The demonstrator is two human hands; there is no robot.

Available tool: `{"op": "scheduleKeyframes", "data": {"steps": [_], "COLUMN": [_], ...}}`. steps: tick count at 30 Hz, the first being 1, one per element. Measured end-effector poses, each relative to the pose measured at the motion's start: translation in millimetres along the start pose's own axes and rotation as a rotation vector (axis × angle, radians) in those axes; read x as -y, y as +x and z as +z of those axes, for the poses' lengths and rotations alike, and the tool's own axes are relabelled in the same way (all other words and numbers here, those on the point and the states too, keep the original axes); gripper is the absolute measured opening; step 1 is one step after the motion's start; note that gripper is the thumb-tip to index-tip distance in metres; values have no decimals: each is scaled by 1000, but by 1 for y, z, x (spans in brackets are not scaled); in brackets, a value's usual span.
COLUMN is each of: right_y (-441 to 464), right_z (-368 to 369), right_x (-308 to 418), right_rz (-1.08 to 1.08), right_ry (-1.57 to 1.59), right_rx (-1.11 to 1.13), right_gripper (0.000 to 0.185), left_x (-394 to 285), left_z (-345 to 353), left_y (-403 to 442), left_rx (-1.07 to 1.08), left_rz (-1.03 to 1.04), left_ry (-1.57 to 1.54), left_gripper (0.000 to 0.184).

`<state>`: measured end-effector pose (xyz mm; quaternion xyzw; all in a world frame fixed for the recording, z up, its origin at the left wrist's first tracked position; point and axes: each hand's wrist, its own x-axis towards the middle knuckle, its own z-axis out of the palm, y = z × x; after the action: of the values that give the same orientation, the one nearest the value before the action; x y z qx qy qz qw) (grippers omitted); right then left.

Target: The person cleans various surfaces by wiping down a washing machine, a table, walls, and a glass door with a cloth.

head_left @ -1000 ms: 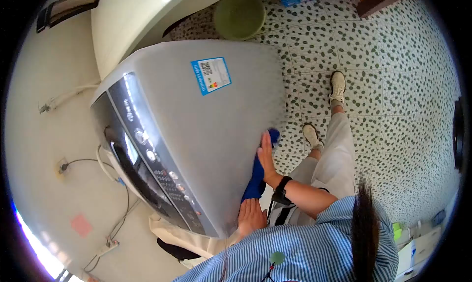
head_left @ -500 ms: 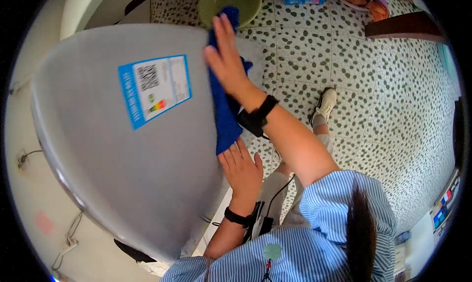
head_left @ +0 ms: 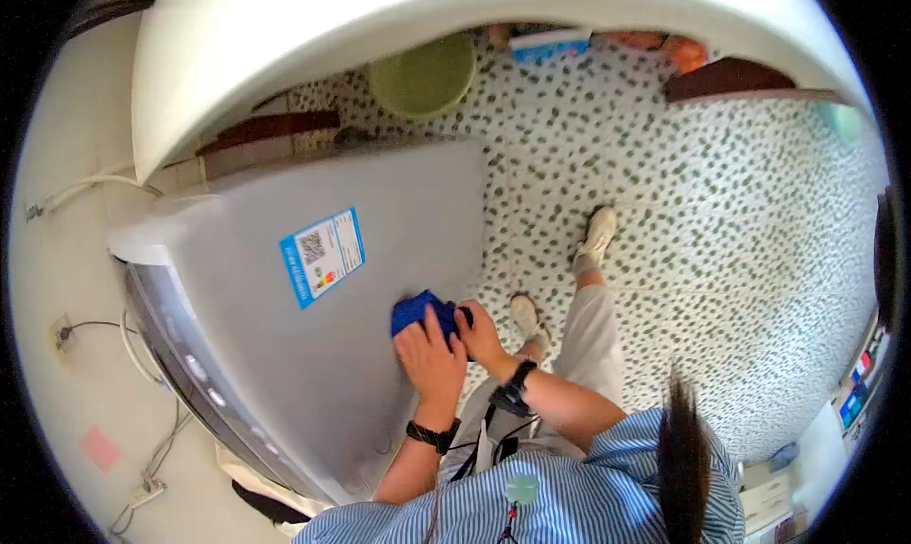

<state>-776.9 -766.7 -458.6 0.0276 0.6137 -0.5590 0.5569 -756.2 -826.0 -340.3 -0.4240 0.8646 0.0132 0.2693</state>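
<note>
A blue cloth (head_left: 412, 310) lies bunched on the grey top (head_left: 285, 373) of an appliance that looks like a washing machine, near its right edge. My left hand (head_left: 433, 362) presses over the cloth, its fingers bent onto the fabric. From the right, my right hand (head_left: 482, 337) grips the cloth's other side, close against the left. Part of the cloth is hidden under the fingers. Up and left of the hands, a blue and white energy label (head_left: 323, 255) with a square code is stuck on the grey surface.
A large white curved object (head_left: 455, 12) arches across the upper view. Beyond the appliance, a green basin (head_left: 423, 77) stands on the spotted tile floor (head_left: 721, 231), with a blue and white box (head_left: 550, 46) beside it. Hoses and cables (head_left: 171, 440) run along the left wall.
The cloth, stretched long along the appliance's edge before, is now bunched smaller. My right hand has drawn back toward me, beside the left. The view has shifted, and the white curved object covers more.
</note>
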Motion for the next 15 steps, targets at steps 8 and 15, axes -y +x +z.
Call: {"op": "scheduleKeyframes", "data": {"steps": [8,15], "right_y": [-117,-225], "right_z": [-147,-234], "right_x": [248,409], "right_rz": [-914,-1050], "right_ry": [-622,-430], "right_rx": [-478,-666], "right_gripper": [15,16], "left_x": [-56,-152], "left_z": [-123,-264], "left_y": [8,5], "left_rx": [-659,-924], "left_rz": [138,505], "left_ry": [-291,-548], "left_gripper": [94,84]}}
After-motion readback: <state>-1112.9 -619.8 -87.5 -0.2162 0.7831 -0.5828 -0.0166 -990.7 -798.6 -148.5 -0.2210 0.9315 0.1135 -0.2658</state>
